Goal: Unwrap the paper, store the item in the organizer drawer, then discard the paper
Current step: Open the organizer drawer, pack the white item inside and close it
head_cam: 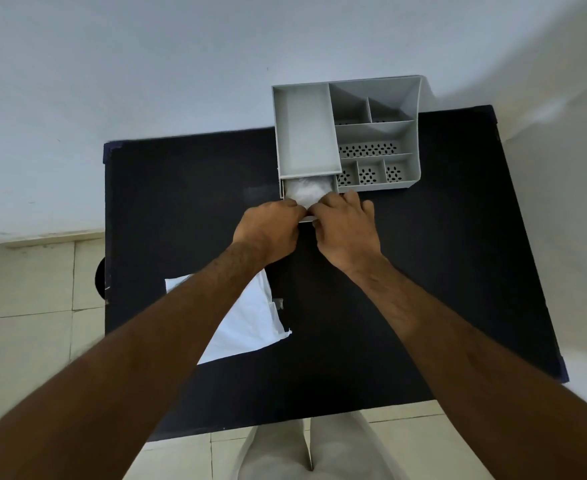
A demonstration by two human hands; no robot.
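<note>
A grey organizer (377,133) stands at the far side of the black table (423,271). Its drawer (284,192) is pulled out toward me at the lower left corner, and a white, translucent item (306,190) lies inside it. My left hand (268,230) and my right hand (347,233) meet at the drawer's front edge, fingers curled over it and touching the item's near end. The front panel of the drawer is mostly hidden by my hands. A white sheet of paper (250,323) lies flat on the table under my left forearm.
The organizer's top has a long tray and several small perforated compartments, all bare. A white wall rises right behind the table. Tiled floor shows on the left and below, and my legs stand at the table's near edge.
</note>
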